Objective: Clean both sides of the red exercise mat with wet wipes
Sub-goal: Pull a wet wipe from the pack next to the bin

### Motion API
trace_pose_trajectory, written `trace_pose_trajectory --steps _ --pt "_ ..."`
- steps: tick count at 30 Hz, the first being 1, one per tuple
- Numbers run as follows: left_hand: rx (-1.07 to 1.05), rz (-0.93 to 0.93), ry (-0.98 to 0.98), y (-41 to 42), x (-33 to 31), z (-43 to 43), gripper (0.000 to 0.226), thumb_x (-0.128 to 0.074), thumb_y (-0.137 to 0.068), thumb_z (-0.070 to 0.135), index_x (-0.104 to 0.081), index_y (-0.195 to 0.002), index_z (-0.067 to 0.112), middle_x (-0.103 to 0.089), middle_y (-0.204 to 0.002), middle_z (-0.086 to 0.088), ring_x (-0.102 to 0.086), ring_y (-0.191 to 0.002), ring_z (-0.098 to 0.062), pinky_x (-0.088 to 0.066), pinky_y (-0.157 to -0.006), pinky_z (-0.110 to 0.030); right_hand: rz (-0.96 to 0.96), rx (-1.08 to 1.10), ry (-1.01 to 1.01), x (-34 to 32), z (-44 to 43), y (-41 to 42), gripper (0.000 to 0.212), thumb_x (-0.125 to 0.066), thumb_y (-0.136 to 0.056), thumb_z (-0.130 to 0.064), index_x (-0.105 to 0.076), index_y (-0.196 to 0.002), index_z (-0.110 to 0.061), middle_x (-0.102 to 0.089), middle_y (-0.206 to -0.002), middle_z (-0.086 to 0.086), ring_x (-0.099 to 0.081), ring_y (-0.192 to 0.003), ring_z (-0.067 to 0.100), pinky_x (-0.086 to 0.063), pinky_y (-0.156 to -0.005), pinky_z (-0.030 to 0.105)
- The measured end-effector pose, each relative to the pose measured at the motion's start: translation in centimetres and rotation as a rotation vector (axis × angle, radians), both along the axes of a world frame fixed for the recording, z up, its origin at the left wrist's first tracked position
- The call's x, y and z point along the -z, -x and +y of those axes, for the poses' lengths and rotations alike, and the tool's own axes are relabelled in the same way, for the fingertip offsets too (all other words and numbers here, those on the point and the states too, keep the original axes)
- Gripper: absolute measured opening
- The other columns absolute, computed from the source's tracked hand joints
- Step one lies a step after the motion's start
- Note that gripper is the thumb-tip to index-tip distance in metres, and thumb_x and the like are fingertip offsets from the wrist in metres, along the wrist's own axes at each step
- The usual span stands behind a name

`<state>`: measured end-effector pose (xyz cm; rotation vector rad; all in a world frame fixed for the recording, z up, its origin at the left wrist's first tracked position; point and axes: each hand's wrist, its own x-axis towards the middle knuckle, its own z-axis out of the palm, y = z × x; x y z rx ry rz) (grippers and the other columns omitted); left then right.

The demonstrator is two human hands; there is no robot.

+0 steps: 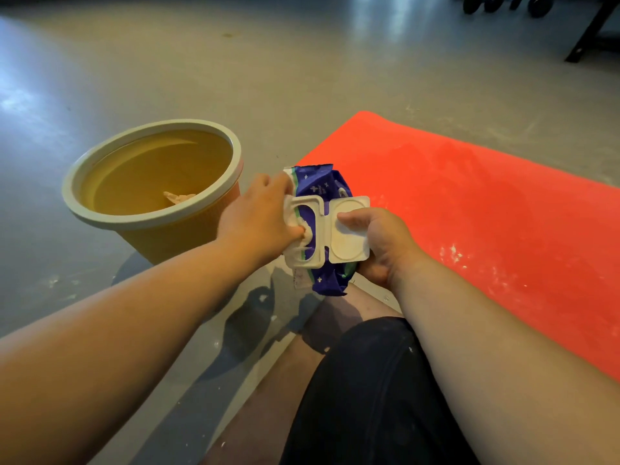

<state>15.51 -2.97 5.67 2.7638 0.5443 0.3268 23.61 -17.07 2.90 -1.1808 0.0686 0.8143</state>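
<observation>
The red exercise mat (486, 209) lies flat on the grey floor at the right, with pale smears and white specks on its surface. In front of me I hold a blue wet wipes pack (322, 186) with its white flip lid swung open. My right hand (379, 243) grips the pack and the open lid from the right. My left hand (258, 219) is at the dispensing opening, its fingers pinching a white wet wipe (307, 231) that sticks out of it.
A yellow bin (151, 226) with a pale rim stands on the floor at the left, with a crumpled wipe inside. My knee in dark shorts (369, 380) is below the pack. Dumbbells (503, 3) and a black frame leg (590, 31) are at the far right.
</observation>
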Motion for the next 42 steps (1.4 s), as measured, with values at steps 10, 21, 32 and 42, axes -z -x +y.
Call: trace_pose_trajectory --steps 10,21,32,42 --pt "-0.086 -0.013 0.313 0.0 0.4 0.0 0.017 -0.061 -0.089 0.033 -0.052 -0.102 0.026 -0.060 -0.090 0.008 -0.058 -0.079 -0.007 -0.047 -0.064 -0.023 -0.016 -0.013 0.019 -0.3 -0.1 0.3 0.025 -0.056 -0.087 -0.004 -0.061 -0.111 -0.004 -0.066 -0.090 0.012 -0.066 -0.074 0.027 -0.056 -0.068 0.038" --pt "-0.115 0.099 0.987 0.2 0.4 0.9 0.049 -0.070 -0.085 0.021 -0.040 -0.121 0.033 -0.061 -0.106 0.003 -0.066 -0.088 -0.016 -0.053 -0.056 -0.025 -0.106 0.016 0.048 0.5 -0.3 -0.2 0.023 -0.059 -0.086 0.000 -0.062 -0.106 -0.010 -0.068 -0.090 0.011 -0.066 -0.074 0.025 -0.056 -0.066 0.036" --pt "-0.051 0.105 0.845 0.1 1.4 1.3 0.038 -0.071 -0.080 0.034 -0.050 -0.111 0.031 -0.064 -0.102 0.005 -0.064 -0.094 -0.016 -0.055 -0.074 -0.034 -0.299 0.022 0.168 0.9 0.2 -0.3 0.021 -0.058 -0.089 -0.001 -0.064 -0.084 -0.020 -0.066 -0.083 0.005 -0.062 -0.075 0.026 -0.054 -0.076 0.048" --pt "-0.163 0.042 0.791 0.0 2.5 0.9 0.032 -0.068 -0.084 0.024 -0.054 -0.113 0.023 -0.064 -0.100 0.002 -0.063 -0.086 -0.015 -0.049 -0.061 -0.026 -0.284 0.008 0.136 0.7 0.5 0.0 0.011 -0.057 -0.092 -0.008 -0.063 -0.099 -0.015 -0.067 -0.089 0.009 -0.063 -0.071 0.023 -0.054 -0.064 0.035"
